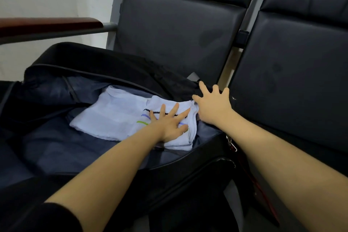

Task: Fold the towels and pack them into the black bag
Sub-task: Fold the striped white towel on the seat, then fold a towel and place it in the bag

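A large black bag (pixel 188 173) lies open on a seat, its dark blue lining showing. Inside lie folded pale blue-white towels (pixel 111 113); the right one carries coloured stripes and a dark stitched line. My left hand (pixel 169 121) presses flat on that striped towel, fingers spread and straight. My right hand (pixel 212 104) rests with spread fingers on the bag's far right edge, beside the towel's corner. The bag's black flap (pixel 105 60) is thrown back behind the towels.
Black padded chairs (pixel 290 73) stand behind and to the right of the bag. A wooden armrest (pixel 50 24) on a grey metal bar crosses the upper left. A metal clip (pixel 231 142) hangs at the bag's right corner, with a red strap below it.
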The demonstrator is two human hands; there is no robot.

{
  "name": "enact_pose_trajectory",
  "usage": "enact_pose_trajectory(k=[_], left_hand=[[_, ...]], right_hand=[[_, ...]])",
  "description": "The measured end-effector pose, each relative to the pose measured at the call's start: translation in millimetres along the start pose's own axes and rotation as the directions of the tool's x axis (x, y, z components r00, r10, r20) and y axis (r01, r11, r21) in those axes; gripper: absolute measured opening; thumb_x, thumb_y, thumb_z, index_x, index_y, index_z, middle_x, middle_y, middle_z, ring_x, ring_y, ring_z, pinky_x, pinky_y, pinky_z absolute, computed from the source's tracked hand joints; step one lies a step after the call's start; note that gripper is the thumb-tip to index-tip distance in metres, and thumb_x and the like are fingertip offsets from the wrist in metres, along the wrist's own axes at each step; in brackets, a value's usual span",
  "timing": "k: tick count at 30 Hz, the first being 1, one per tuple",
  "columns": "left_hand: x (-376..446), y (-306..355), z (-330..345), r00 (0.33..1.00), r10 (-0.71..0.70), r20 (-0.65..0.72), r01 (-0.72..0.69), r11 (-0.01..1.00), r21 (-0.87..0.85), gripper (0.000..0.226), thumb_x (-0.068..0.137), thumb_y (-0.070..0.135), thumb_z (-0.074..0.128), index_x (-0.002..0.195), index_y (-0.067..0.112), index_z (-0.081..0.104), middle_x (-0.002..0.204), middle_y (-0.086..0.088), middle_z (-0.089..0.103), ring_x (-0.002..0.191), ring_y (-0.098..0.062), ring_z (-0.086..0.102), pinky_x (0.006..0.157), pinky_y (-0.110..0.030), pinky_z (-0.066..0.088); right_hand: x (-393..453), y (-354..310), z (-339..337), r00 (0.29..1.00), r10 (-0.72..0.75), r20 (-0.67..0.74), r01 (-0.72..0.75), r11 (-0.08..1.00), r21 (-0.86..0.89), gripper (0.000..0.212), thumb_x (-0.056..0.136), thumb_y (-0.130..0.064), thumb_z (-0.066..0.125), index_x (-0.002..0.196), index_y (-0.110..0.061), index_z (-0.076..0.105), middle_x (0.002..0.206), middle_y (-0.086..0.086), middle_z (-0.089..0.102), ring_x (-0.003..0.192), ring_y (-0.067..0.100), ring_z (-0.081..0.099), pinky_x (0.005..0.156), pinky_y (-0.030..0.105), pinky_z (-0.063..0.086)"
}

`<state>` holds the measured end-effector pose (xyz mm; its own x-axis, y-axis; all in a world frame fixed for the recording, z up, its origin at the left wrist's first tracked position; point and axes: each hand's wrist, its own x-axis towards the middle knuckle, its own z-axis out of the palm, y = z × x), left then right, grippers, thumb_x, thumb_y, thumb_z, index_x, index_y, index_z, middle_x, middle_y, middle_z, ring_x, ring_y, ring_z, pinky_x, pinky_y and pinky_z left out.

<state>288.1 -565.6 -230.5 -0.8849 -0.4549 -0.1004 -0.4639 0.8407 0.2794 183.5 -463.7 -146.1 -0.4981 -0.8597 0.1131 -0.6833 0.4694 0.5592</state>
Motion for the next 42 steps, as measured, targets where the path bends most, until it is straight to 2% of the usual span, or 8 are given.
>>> enact_pose_trajectory(k=[3,5,11,15,20,26,36,42], left_hand=[[0,2,-2,0.999,-0.017,0.038,0.016,1.000,0.024,0.057,0.096,0.056,0.022,0.144,0.052,-0.007,0.158,0.010,-0.017,0.143,-0.034,-0.019,0.105,-0.070,-0.005],[-1,4,-4,0.998,-0.031,0.049,0.030,0.999,0.027,0.056,0.095,0.056,0.023,0.145,0.051,-0.002,0.158,0.010,-0.015,0.143,-0.034,-0.019,0.105,-0.070,-0.006],[-3,9,-8,0.999,-0.040,0.004,0.039,0.990,0.135,0.055,0.094,0.057,0.024,0.146,0.051,0.006,0.159,0.008,-0.007,0.145,-0.033,-0.006,0.107,-0.068,0.001],[-15,10,-15,0.989,0.018,-0.149,0.010,0.982,0.191,0.053,0.097,0.048,0.028,0.148,0.039,0.017,0.158,0.000,0.010,0.142,-0.029,0.013,0.112,-0.052,0.011],[-44,22,-43,0.913,-0.062,-0.403,0.096,0.993,0.066,0.044,0.098,0.029,0.035,0.141,0.021,0.035,0.142,-0.003,0.038,0.125,-0.029,0.035,0.101,-0.040,0.028],[-97,74,-82,0.835,-0.052,-0.548,0.026,0.998,-0.055,0.036,0.098,0.024,0.037,0.132,0.016,0.046,0.131,-0.004,0.047,0.115,-0.030,0.043,0.095,-0.037,0.031],[-151,258,-49,0.869,0.242,-0.431,-0.346,0.921,-0.180,0.036,0.096,0.023,0.045,0.131,0.015,0.048,0.130,-0.005,0.048,0.116,-0.026,0.050,0.100,-0.040,0.037],[-156,389,0,0.847,0.437,-0.304,-0.518,0.806,-0.285,0.032,0.097,0.022,0.045,0.127,0.015,0.051,0.122,-0.002,0.052,0.106,-0.019,0.055,0.099,-0.041,0.042]], right_hand=[[1,2,3,0.982,0.105,-0.159,-0.114,0.992,-0.046,0.037,0.057,-0.031,0.085,0.089,-0.026,0.067,0.120,0.016,0.056,0.094,0.035,0.056,0.078,0.041,0.047],[3,6,1,0.956,0.136,-0.260,-0.159,0.985,-0.068,0.029,0.045,-0.023,0.087,0.065,-0.024,0.065,0.097,0.010,0.064,0.078,0.030,0.058,0.069,0.035,0.049],[7,7,-4,0.957,0.074,-0.279,-0.076,0.997,0.006,0.024,0.090,-0.018,0.055,0.113,-0.021,0.061,0.140,0.015,0.036,0.120,0.037,0.039,0.098,0.045,0.035],[-3,9,-11,0.974,0.018,-0.227,0.002,0.996,0.088,0.035,0.094,-0.016,0.044,0.127,-0.018,0.052,0.154,0.016,0.019,0.126,0.037,0.034,0.104,0.043,0.027],[-31,11,-21,0.929,0.050,-0.366,0.078,0.942,0.327,0.037,0.091,-0.015,0.048,0.127,-0.008,0.055,0.150,0.014,0.033,0.137,0.031,0.032,0.109,0.040,0.023],[-101,32,-34,0.879,0.293,-0.376,0.010,0.778,0.628,0.029,0.088,-0.011,0.053,0.115,-0.009,0.063,0.124,0.006,0.055,0.113,0.027,0.051,0.094,0.037,0.033],[-276,146,8,0.810,0.567,-0.149,-0.224,0.534,0.815,0.021,0.095,-0.016,0.048,0.109,-0.014,0.063,0.112,-0.002,0.055,0.095,0.015,0.058,0.085,0.032,0.047],[-383,235,58,0.690,0.724,-0.011,-0.440,0.431,0.787,0.018,0.092,-0.013,0.049,0.103,-0.011,0.064,0.106,0.003,0.059,0.093,0.024,0.059,0.079,0.036,0.046]])
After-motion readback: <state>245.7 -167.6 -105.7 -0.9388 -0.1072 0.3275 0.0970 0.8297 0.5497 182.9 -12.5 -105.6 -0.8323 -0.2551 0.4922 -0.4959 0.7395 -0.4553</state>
